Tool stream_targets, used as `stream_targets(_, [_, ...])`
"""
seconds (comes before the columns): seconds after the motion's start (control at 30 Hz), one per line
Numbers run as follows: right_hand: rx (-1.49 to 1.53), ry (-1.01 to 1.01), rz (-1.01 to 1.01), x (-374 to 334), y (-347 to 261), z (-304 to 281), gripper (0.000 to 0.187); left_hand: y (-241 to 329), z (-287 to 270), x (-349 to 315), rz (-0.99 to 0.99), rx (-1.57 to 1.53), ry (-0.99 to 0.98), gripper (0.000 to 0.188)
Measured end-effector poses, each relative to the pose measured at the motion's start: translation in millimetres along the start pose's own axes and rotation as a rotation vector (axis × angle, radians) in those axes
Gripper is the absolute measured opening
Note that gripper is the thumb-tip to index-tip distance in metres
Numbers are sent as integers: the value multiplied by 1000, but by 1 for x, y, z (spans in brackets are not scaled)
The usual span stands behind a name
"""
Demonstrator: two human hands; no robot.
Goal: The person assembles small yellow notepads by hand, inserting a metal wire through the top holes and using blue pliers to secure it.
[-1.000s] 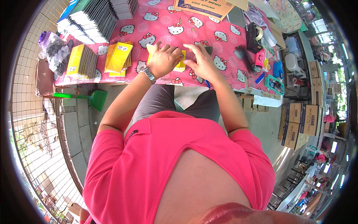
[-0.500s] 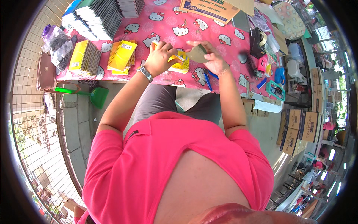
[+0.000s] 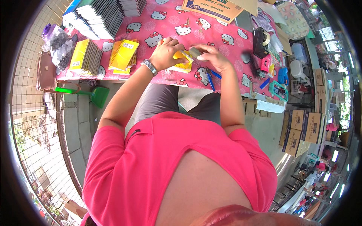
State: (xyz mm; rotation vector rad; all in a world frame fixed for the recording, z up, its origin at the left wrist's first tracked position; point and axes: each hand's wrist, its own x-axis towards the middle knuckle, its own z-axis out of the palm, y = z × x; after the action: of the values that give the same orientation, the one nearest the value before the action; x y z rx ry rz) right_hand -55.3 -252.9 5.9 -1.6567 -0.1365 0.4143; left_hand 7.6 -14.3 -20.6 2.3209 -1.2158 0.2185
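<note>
My left hand [image 3: 167,54], with a metal-band watch on the wrist, is closed around a small yellow spiral notebook [image 3: 180,56] just above the table. Another yellow notebook [image 3: 184,67] lies partly hidden beneath it. My right hand [image 3: 213,57] pinches a flat grey-green piece [image 3: 195,52], like a card or thin board, tilted against or very near the notebook's spiral edge; whether they touch I cannot tell. Blue-handled scissors [image 3: 211,80] lie below my right hand at the table's front edge.
Yellow notebooks stand in a row [image 3: 86,58] and a smaller pile [image 3: 123,56] on the left. Tall stacks of spiral notebooks [image 3: 98,19] rise behind. A cardboard box [image 3: 213,10] sits at the back. A tape dispenser [image 3: 261,42], brush [image 3: 252,62] and green basket [image 3: 278,91] are at right.
My right hand has shifted left and slightly down, turning the grey-green piece toward the notebook's spiral edge. My left hand has moved a little to the right with the notebook.
</note>
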Motion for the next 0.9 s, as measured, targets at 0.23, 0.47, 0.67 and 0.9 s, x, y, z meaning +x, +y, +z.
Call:
stream_targets(0.23, [23, -42, -20, 11, 6, -6, 51, -7, 3, 1, 10, 4, -5, 44])
stream_targets(0.47, [621, -176, -170, 13, 16, 2, 53, -3, 5, 4, -7, 14, 26, 41])
stream_targets(0.67, [472, -108, -149, 16, 29, -12, 53, 0, 3, 12, 16, -11, -20, 46])
stream_targets(0.9, [793, -228, -277, 15, 21, 2, 63, -10, 2, 11, 59, -157, 35, 39])
